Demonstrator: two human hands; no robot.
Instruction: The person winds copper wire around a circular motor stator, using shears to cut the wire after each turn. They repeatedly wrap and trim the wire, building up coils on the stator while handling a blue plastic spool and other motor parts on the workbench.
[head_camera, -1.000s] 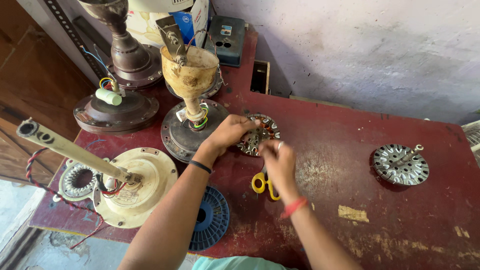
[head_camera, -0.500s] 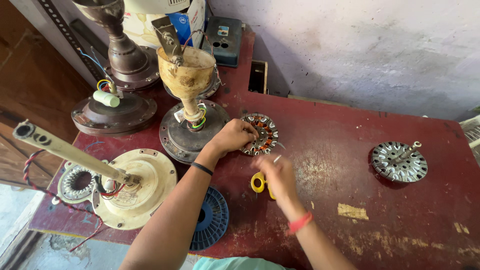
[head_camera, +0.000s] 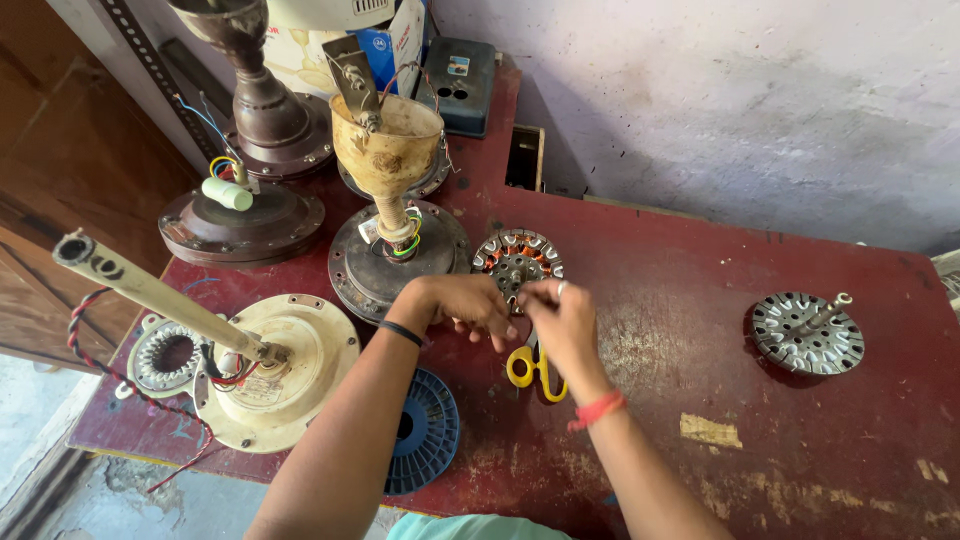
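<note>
A round motor stator (head_camera: 517, 256) with copper windings lies on the red table (head_camera: 700, 260). My left hand (head_camera: 465, 305) and my right hand (head_camera: 562, 322) meet at its near edge. Their fingertips are pinched together on what looks like a thin wire from the stator; the wire itself is too fine to make out. My left wrist has a black band and my right wrist a red one. Yellow-handled scissors (head_camera: 535, 370) lie on the table just under my right hand.
A rusty fan motor with a cup-shaped canopy (head_camera: 390, 200) stands left of the stator. A cream fan motor with a rod (head_camera: 250, 370) and a blue spool (head_camera: 425, 430) sit near the front edge. A slotted metal rotor (head_camera: 805, 332) lies at right. Dark fan housings (head_camera: 245, 215) stand at back left.
My right hand has come back up from the scissors to the stator's near edge. My left hand has drawn back from the top of the stator to meet it.
</note>
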